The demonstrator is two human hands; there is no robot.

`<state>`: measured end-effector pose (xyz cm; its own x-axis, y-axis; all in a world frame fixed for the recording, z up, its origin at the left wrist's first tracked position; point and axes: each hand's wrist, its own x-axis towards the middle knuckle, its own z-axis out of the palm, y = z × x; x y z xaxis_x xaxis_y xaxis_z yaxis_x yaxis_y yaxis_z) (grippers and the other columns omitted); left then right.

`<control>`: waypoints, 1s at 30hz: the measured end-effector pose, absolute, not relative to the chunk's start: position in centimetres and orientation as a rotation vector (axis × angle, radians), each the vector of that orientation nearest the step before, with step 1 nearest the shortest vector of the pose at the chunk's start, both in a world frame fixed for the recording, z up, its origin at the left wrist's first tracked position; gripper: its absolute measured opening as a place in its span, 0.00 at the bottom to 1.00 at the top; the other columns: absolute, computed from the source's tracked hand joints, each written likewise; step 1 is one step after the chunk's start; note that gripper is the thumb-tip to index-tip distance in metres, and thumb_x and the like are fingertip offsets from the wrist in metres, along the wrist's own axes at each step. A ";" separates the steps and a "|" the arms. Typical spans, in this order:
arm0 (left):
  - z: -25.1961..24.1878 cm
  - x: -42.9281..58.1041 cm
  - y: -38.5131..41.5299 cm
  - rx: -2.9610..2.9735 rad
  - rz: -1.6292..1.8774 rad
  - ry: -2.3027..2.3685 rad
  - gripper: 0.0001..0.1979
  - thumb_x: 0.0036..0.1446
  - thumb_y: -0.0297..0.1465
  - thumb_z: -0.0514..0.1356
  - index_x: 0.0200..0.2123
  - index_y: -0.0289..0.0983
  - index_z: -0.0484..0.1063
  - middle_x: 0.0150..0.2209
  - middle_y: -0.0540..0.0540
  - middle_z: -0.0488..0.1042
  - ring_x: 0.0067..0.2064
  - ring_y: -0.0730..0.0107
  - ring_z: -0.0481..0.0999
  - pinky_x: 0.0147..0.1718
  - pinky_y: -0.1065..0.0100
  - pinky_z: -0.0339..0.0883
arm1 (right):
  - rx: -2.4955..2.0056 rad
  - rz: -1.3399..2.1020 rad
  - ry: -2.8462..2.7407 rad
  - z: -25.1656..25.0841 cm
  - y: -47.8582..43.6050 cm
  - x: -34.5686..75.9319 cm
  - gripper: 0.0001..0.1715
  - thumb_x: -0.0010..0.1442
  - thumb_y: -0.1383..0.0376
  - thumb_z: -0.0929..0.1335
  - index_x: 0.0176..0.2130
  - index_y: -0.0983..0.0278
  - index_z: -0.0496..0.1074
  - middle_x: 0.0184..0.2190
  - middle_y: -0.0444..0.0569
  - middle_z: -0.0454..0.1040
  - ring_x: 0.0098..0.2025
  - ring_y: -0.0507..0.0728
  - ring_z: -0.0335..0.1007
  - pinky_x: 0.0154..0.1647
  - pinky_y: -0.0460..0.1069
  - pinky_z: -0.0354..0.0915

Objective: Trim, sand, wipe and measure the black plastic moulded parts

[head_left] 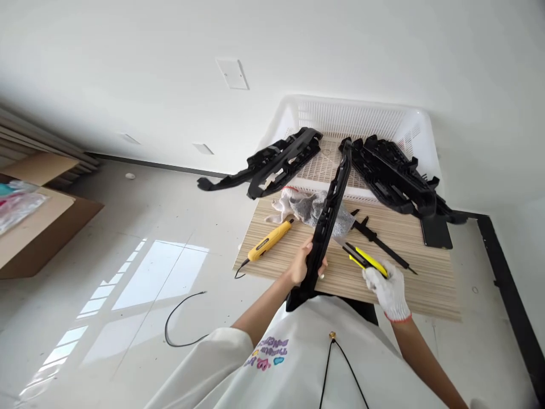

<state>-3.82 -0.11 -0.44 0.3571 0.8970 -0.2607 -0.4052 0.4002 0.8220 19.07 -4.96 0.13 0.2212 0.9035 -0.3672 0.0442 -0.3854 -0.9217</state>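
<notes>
My bare left hand (303, 264) is wrapped round the lower part of a long black plastic part (328, 218), which slants up over the board toward the basket. In my right hand (389, 287), which wears a white knit glove with a red cuff edge, is a yellow and black utility knife (368, 261). Its blade end points left toward the black part, with a small gap between them. Behind the held part lie a grey cloth (309, 209) and a white glove (284, 207). A black caliper (385, 244) rests right of the cloth.
A white plastic basket (361, 116) stands against the wall, with black plastic parts (285, 162) at left and more (398, 170) at right. On the wooden board (426, 284) lie a yellow corded tool (269, 241) and a black phone (436, 233). A cardboard box (42, 227) sits far left.
</notes>
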 end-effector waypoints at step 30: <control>5.2 -3.4 4.8 0.853 0.921 0.831 0.06 0.61 0.29 0.60 0.40 0.34 0.67 0.37 0.45 0.79 0.38 0.67 0.82 0.47 0.56 0.75 | -1.163 1.477 -1.159 1.1 -6.7 16.2 0.20 0.46 0.67 0.77 0.42 0.61 0.77 0.37 0.46 0.76 0.34 0.53 0.72 0.33 0.48 0.68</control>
<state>-3.43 4.80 5.21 0.3651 0.9028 -0.2272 -0.3181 0.3503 0.8809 16.16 -6.68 1.14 -0.1526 0.9782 -0.1406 -0.0964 -0.1563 -0.9830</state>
